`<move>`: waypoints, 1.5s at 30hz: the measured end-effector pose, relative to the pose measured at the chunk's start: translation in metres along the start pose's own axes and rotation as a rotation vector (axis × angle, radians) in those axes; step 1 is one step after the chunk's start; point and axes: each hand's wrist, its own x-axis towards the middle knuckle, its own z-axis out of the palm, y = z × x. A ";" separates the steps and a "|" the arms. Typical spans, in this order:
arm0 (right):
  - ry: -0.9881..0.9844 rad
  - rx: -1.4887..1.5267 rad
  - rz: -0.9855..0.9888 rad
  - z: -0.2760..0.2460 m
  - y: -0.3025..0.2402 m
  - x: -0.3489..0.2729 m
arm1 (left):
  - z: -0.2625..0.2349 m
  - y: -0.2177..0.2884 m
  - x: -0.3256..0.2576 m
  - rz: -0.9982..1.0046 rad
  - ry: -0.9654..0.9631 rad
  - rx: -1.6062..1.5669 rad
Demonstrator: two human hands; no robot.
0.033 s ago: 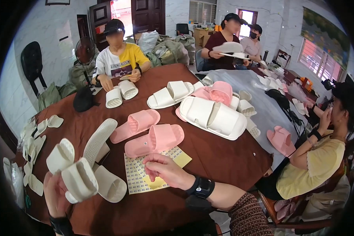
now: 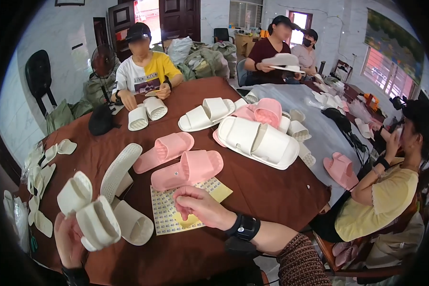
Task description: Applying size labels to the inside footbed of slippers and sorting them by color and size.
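Note:
My left hand (image 2: 69,238) is closed on a pair of off-white slippers (image 2: 99,224), held up over the left of the brown-covered table. Its fingers are partly hidden behind them. Over a yellow-backed sheet of small stickers (image 2: 163,217) hovers my right hand (image 2: 198,206), its fingers curled and thumb drawn in; whatever may be between the fingertips is too small to make out. Just beyond the sheet lie two pink slippers (image 2: 163,180), the nearer one with a small sticker on its insole. Beside the held pair, more off-white slippers (image 2: 136,221) rest on the cloth, one on its side.
Large white slippers (image 2: 276,150) are piled with pink ones right of centre. White slippers (image 2: 42,224) line the left edge near clear bags. A black cap (image 2: 101,120) lies far left. Co-workers sit across and at the right, one in a yellow top (image 2: 383,200).
My left hand has sunk slightly with the off-white slippers, which have tilted a little. My right hand stays nearly still. Across the room, a co-worker's white slippers have shifted.

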 end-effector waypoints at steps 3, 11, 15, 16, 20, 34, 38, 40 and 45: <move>-0.022 -0.006 0.004 0.005 0.000 -0.001 | 0.033 -0.004 -0.037 -0.057 0.221 0.063; -0.022 -0.025 0.021 0.005 0.007 -0.001 | 0.041 -0.024 -0.083 -0.293 0.237 0.255; -0.008 -0.020 0.006 0.007 0.004 0.001 | 0.035 -0.048 -0.074 -0.254 0.168 0.036; -0.009 -0.021 0.004 0.007 0.004 0.002 | 0.042 -0.048 -0.071 -0.254 0.175 0.037; -0.022 -0.008 0.033 0.003 0.002 0.002 | 0.058 -0.062 -0.048 -0.195 0.063 -0.014; 0.008 -0.055 0.060 0.015 -0.002 -0.010 | 0.068 -0.079 0.017 -0.152 -0.008 -0.116; 0.060 -0.114 0.036 0.013 -0.004 -0.009 | 0.057 -0.083 0.034 -0.304 -0.039 -0.178; 0.057 -0.054 -0.028 0.012 -0.009 -0.011 | 0.072 -0.064 0.028 -0.347 -0.094 -0.096; 0.029 -0.026 0.038 0.015 -0.001 -0.007 | 0.049 -0.033 -0.003 -0.376 -0.038 0.037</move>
